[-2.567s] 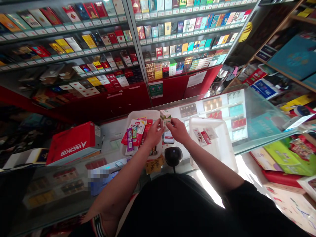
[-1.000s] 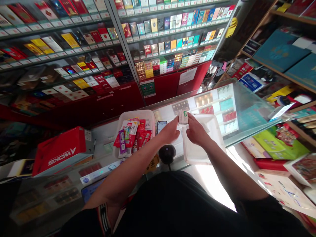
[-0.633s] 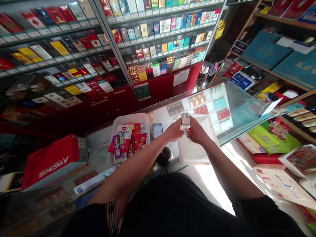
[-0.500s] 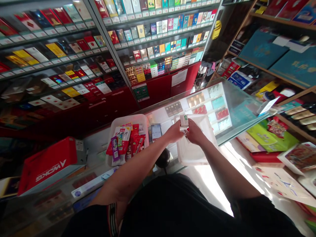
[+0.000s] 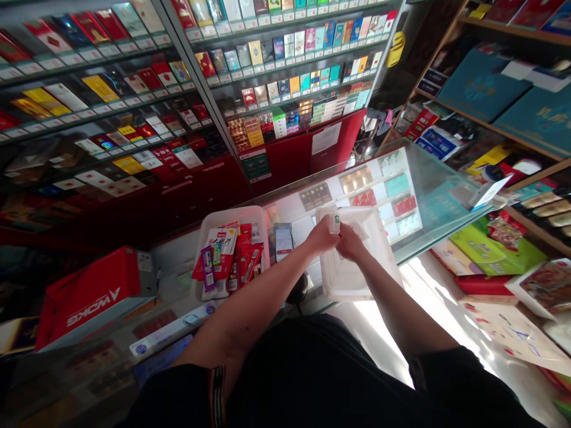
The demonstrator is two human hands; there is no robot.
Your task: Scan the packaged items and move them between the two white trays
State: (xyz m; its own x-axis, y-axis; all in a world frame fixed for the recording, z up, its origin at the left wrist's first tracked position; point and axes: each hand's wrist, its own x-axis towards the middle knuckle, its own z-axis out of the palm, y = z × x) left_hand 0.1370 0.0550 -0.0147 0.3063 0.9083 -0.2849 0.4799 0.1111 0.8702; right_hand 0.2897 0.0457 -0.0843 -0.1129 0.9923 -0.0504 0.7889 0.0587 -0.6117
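Observation:
My left hand [image 5: 323, 236] is closed around a small white packet with a green mark [image 5: 334, 223], held above a white plastic bin [image 5: 328, 285]. Right beside it, my right hand [image 5: 350, 245] has its fingers pressed together at the packet's lower end, where a bit of red shows. Whether the right fingers grip the packet itself or something smaller is hidden. Left of the hands, a phone [image 5: 283, 242] lies on the glass counter [image 5: 306, 221]. A second white bin [image 5: 200, 238] holds red snack bags [image 5: 250, 264] and a purple packet [image 5: 207, 268].
Shelves of cigarette packs [image 5: 292, 44] line the wall beyond the counter. A red box [image 5: 89, 291] and a long white box [image 5: 172, 330] are at the left. Teal gift boxes [image 5: 484, 86] stand on the right-hand shelves, with a green bag [image 5: 495, 246] below.
Both hands have come slightly lower and closer together. The packet, earlier held flat between both hands, is now mostly inside my left hand, and my right hand has shifted below it.

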